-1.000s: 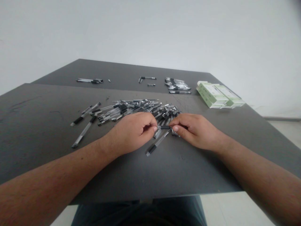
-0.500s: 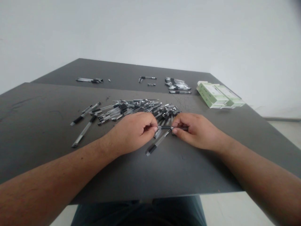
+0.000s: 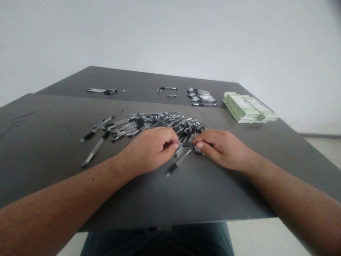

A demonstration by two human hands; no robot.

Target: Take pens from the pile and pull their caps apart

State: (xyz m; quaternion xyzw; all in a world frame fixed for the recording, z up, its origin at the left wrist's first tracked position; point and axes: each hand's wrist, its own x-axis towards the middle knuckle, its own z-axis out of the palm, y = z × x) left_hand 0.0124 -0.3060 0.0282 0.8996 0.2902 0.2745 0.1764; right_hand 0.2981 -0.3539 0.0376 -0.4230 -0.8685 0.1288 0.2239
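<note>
Between my two hands a pen (image 3: 188, 144) with a black grip lies level, just above the near right edge of a loose pile of pens (image 3: 157, 121). My left hand (image 3: 153, 147) pinches its left end with thumb and forefinger. At the other end, my right hand (image 3: 220, 147) is closed, thumb and forefinger pressed on the pen. Both ends are hidden by the fingers. Just below, a clear pen (image 3: 178, 163) with a black grip slants on the table, touching the pile. Another pen (image 3: 96, 148) lies left of my left hand.
Green and white boxes (image 3: 243, 108) stand at the right of the dark table (image 3: 160, 202). A row of pens (image 3: 201, 95) lies behind the pile. Farther left are a few more pens (image 3: 101, 91), and pen parts (image 3: 172, 96) sit at the back middle.
My right fingers have shifted slightly left along the pen; the dark piece that showed between them is out of sight. My left hand has stayed in place.
</note>
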